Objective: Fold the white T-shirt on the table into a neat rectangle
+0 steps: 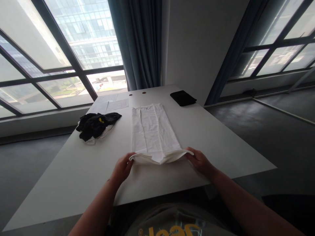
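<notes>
A white garment [154, 131] lies lengthwise on the white table [73, 170], folded into a long narrow strip. Its near end is lifted slightly off the table. My left hand [122, 169] pinches the near left corner of that end. My right hand [200, 161] grips the near right corner. Both hands have fingers closed on the cloth.
A crumpled black garment [97, 124] with a yellow mark lies left of the white one. A folded black cloth [183, 97] sits at the far right corner. Paper sheets [109, 105] lie at the far left. Windows and a blue curtain [140, 42] stand behind the table.
</notes>
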`<state>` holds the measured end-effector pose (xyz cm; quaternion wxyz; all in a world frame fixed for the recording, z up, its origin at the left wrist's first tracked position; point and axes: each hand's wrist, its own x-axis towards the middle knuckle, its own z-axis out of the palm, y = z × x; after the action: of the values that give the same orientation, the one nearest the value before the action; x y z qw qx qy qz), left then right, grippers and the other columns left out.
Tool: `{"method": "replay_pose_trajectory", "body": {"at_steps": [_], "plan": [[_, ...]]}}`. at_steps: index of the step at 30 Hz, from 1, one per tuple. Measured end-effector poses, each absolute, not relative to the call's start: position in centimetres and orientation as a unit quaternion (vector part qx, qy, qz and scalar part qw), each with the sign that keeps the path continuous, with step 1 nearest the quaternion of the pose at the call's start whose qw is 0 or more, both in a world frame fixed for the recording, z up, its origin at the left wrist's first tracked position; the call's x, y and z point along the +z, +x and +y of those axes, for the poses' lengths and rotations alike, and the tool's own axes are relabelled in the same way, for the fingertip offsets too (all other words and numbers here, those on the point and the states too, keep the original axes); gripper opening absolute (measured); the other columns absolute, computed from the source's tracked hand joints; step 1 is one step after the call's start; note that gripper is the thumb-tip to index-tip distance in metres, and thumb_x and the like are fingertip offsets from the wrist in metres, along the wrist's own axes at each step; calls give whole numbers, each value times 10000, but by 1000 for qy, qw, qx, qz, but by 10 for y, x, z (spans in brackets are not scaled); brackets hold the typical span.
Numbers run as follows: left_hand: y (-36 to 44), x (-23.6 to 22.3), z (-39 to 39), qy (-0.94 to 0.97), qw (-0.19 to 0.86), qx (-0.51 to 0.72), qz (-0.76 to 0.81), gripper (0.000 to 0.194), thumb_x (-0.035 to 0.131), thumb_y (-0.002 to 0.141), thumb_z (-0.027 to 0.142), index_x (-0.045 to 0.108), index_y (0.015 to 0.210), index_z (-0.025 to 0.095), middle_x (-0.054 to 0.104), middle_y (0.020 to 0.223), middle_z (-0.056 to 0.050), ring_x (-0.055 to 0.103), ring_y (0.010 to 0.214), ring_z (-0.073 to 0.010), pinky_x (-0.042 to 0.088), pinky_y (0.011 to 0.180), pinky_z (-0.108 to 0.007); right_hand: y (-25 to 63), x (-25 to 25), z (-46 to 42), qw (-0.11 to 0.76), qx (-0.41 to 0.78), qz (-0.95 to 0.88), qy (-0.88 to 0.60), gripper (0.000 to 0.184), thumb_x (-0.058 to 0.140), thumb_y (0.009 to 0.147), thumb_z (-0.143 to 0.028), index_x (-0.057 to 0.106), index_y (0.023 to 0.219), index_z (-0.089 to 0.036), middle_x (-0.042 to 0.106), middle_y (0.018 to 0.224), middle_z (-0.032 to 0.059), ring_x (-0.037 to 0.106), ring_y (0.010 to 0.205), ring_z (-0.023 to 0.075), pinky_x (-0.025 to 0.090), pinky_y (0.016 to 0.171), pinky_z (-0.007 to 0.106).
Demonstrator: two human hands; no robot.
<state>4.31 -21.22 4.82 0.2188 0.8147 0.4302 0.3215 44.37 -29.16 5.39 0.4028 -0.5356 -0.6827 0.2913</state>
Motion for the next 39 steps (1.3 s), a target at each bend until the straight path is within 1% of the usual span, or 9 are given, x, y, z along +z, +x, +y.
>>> {"method": "replay_pose_trajectory", "body": {"at_steps": [3,6,10,15,18,23,29,35,39], "plan": [[58,54,-187,781,225,332,479,405,387,1009,436,667,1181,201,775,1047,-77,712,945,-213,562,879,-316,437,56,-267,424,238,-649,-586,482,399,1026,-628,634,912,-223,611,713,-3,573,685,185,483,657,273],[74,59,-156,755,227,319,526,400,359,1024,433,628,1228,217,765,1026,-59,695,958,-217,536,865,-302,434,55,-231,430,211,-635,-605,457,374,1025,-617,613,952,-234,620,744,3,585,715,200,475,690,285],[90,58,-121,732,203,285,585,352,346,1053,383,601,1254,248,760,981,-51,702,938,-228,489,813,-289,435,50,-176,405,188,-627,-638,392,371,1026,-550,610,1003,-240,652,753,19,630,759,226,462,708,289],[96,40,-97,709,149,221,652,384,313,1078,400,616,1256,246,776,992,-107,726,946,-271,442,754,-307,437,32,-126,315,134,-634,-693,306,406,1040,-406,641,1114,-225,722,824,52,668,778,232,422,699,280],[95,30,-87,711,119,182,669,391,348,1068,433,638,1250,244,783,995,-117,731,941,-279,438,742,-308,438,18,-115,243,74,-645,-720,280,478,1022,-360,665,1166,-211,763,904,91,685,822,245,397,691,289],[93,26,-71,691,83,122,707,348,436,1014,468,701,1066,248,785,994,-118,726,931,-286,456,741,-315,443,4,-111,179,11,-631,-755,256,533,1008,-391,707,1084,-219,771,896,93,673,777,233,348,631,294],[91,28,-71,690,62,91,715,311,455,984,432,691,1012,231,774,963,-128,722,889,-295,460,719,-331,449,1,-106,205,4,-639,-741,276,492,1039,-391,707,1052,-218,762,927,91,657,797,218,354,657,290],[87,23,-76,692,47,89,715,320,425,1013,416,669,1062,215,760,983,-142,716,921,-289,470,746,-332,453,-2,-94,226,3,-684,-694,241,540,1017,-346,723,1019,-189,754,967,104,642,931,243,422,809,298],[85,25,-77,692,51,107,712,279,462,1007,396,657,1085,213,748,989,-135,698,969,-303,486,782,-355,455,-4,-91,230,19,-688,-688,206,559,986,-307,720,1018,-182,745,934,92,633,929,246,447,881,323]]}}
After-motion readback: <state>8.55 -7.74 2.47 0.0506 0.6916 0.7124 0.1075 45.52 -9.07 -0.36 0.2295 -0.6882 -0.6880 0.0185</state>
